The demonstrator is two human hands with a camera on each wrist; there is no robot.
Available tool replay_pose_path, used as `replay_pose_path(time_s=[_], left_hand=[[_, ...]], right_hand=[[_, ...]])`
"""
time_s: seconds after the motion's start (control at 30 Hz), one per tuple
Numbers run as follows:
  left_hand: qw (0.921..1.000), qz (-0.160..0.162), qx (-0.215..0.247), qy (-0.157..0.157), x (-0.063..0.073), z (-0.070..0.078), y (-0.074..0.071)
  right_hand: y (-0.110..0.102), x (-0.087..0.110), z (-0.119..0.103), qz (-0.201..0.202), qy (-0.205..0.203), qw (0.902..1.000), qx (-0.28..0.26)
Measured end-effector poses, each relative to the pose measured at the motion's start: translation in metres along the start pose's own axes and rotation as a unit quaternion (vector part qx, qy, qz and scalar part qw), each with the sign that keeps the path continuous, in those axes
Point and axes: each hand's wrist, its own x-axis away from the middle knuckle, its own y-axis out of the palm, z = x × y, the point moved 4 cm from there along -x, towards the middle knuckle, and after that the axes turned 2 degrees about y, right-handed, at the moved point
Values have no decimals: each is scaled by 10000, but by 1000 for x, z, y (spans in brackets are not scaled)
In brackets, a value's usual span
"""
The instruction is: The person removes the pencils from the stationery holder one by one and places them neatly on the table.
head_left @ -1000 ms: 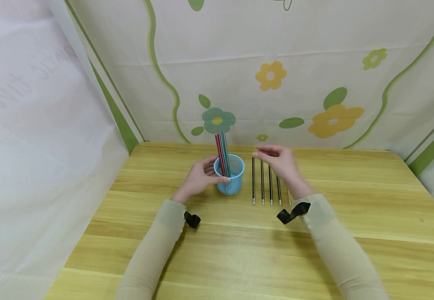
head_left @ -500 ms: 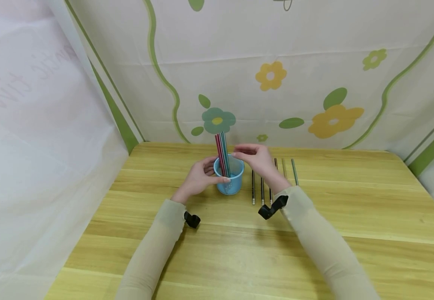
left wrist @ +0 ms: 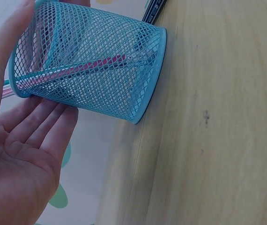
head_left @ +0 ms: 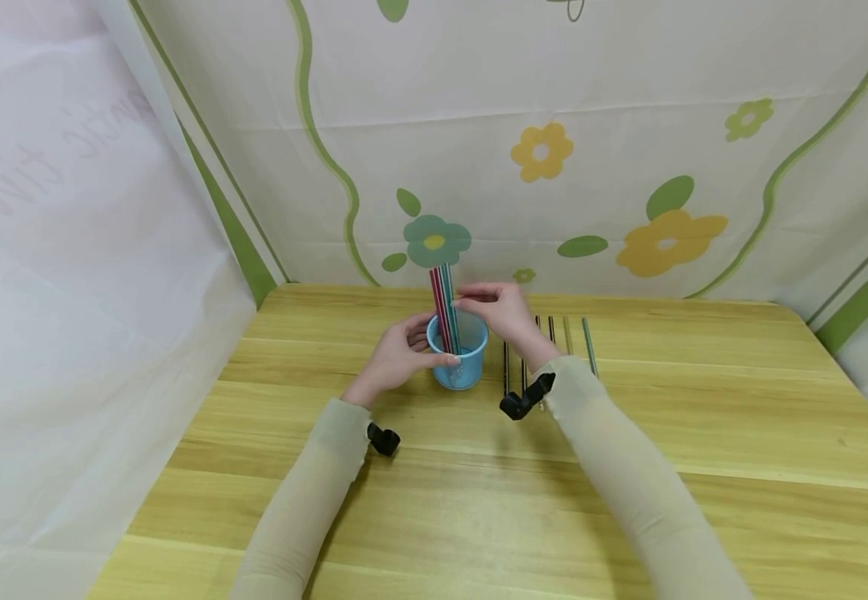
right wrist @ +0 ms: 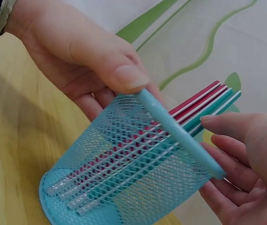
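Blue mesh cup [head_left: 471, 368], mid-frame, should handle light and stiff, best held near its rim, where left hand [head_left: 395, 356] clamps it; right hand [head_left: 504, 311] meets green pencil [right wrist: 208, 108], pinch unclear.

A yellowish wood-grained worktop [head_left: 441, 517] meets a whitish fabric backdrop [head_left: 464, 79] at its far edge, printed with orange flowers [head_left: 671, 254], leaves and wavy green lines [head_left: 305, 79]. Beyond the worktop's left edge hangs a pale sheet [head_left: 89, 350] bearing faint lettering [head_left: 40, 167]. Soft light brightens the near part.
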Motion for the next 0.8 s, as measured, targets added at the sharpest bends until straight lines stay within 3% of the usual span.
replay_pose_path(time_s=[0.8], left_hand=[[10000,68,-38,-61,-2,-3,-1]], right_hand=[[9,-2,-1,95,62,9995,-302]])
